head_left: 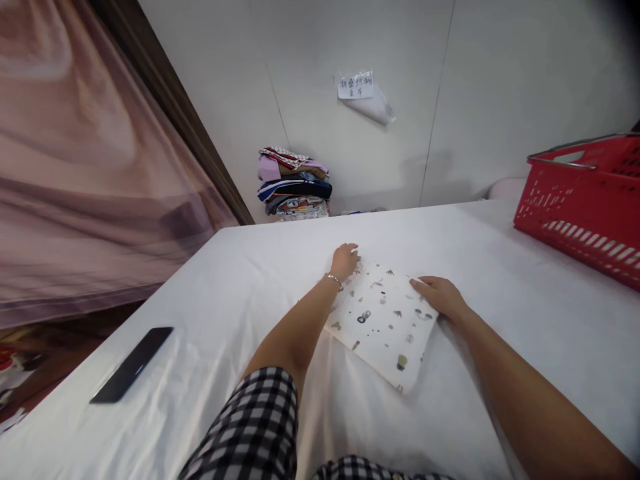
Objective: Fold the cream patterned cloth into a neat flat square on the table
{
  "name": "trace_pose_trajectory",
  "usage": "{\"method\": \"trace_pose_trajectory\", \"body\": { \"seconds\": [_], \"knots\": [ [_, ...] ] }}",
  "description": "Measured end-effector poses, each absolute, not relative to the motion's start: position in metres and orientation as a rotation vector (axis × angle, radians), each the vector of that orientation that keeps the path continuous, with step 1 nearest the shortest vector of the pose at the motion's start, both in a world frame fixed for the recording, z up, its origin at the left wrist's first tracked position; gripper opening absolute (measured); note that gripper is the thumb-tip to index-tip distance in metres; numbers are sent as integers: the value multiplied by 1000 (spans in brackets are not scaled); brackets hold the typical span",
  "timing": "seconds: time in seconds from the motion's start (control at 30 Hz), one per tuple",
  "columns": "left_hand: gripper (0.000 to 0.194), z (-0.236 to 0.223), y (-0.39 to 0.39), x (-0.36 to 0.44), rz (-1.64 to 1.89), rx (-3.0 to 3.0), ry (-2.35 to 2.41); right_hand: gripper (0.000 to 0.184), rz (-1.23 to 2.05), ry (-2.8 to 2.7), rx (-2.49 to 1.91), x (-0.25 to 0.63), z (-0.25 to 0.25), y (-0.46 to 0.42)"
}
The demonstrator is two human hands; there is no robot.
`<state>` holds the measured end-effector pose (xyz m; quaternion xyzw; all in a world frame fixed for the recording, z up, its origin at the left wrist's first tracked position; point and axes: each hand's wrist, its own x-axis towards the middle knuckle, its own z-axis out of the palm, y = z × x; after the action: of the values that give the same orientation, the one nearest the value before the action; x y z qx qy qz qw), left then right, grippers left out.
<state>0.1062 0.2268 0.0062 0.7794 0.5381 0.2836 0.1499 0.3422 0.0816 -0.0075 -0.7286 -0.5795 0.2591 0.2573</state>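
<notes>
A folded white cloth (383, 317) printed with small plants and other little figures lies on the white-covered table, turned at an angle in front of me. At its far left corner is my left hand (346, 261), fingers curled around the edge; a bracelet circles that wrist. My right hand (443, 297) grips the right edge, thumb on top and the other fingers mostly hidden beneath or behind it. Whether the cloth is a garment or a plain sheet I cannot tell.
A dark flat phone-like slab (133, 365) lies on the table (215, 293) at left. A red plastic basket (583, 207) stands at the right. Beyond the far edge is a stack of folded clothes (295, 183) against the wall. A pink curtain (90, 153) hangs at left.
</notes>
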Motion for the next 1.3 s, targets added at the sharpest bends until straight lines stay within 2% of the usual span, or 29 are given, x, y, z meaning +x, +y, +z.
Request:
{"method": "trace_pose_trajectory", "body": {
  "seconds": [0.1, 0.2, 0.33, 0.43, 0.57, 0.67, 0.8, 0.87, 1.0, 1.13, 1.3],
  "knots": [
    [30, 7, 205, 103, 756, 2463, 1391, 39, 675, -1588, -1993, 342, -7, 82],
    [32, 2, 182, 104, 531, 2725, 1176, 39, 654, -1615, -1991, 342, -7, 82],
    [57, -7, 172, 109, 321, 2728, 1337, 40, 658, -1599, -2004, 342, -9, 82],
    [66, -12, 178, 112, 259, 2684, 1410, 40, 643, -1607, -2014, 342, -10, 81],
    [68, -15, 182, 114, 244, 2667, 1398, 45, 539, -1711, -2076, 341, -8, 79],
    [68, -16, 181, 114, 244, 2653, 1401, 49, 226, -1849, -2150, 332, 4, 75],
    [69, -15, 177, 114, 255, 2648, 1411, 55, -139, -2059, -1849, 301, 21, 66],
    [69, -14, 176, 114, 243, 2642, 1408, 57, -143, -2168, -1737, 284, 16, 61],
    [64, -5, 181, 117, 189, 2589, 1388, 60, 17, -2337, -1832, 269, -14, 60],
    [57, 12, 182, 115, 162, 2493, 1370, 63, 18, -2372, -1853, 272, -29, 63],
    [65, 15, 156, 70, 267, 2579, 1456, 62, -15, -2363, -1854, 274, -28, 63]
  ]
}}
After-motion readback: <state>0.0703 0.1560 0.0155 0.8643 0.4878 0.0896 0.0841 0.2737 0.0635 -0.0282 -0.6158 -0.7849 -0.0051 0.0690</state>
